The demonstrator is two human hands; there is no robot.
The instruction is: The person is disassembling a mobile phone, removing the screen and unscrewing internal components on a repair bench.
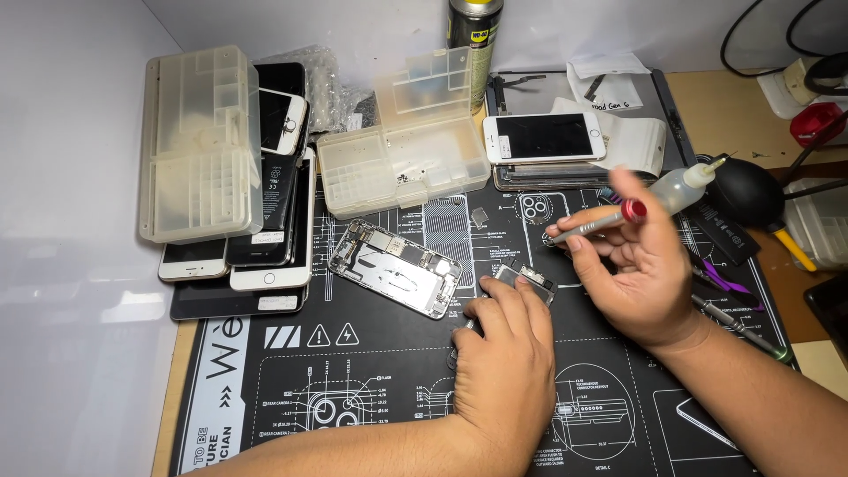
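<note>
At the far left of the tabletop (799, 353) two clear compartment boxes (201, 146) lie on a stack of phones (265, 238), and a third box (406, 150) stands open beside them. On the black repair mat (353, 389) lies an opened phone chassis (395, 268), its long axis slanting from upper left to lower right. Just right of it, the left hand (502, 353) presses its fingers down on a small circuit board (528, 279), holding it against the mat. The right hand (640, 265) hovers above, closed around a slim screwdriver (596, 223); the tool lies nearly level, red cap to the right, tip pointing left and a little down. Behind it lie a white phone (543, 137), a squeeze bottle (685, 187) and a black air blower (749, 190).
</note>
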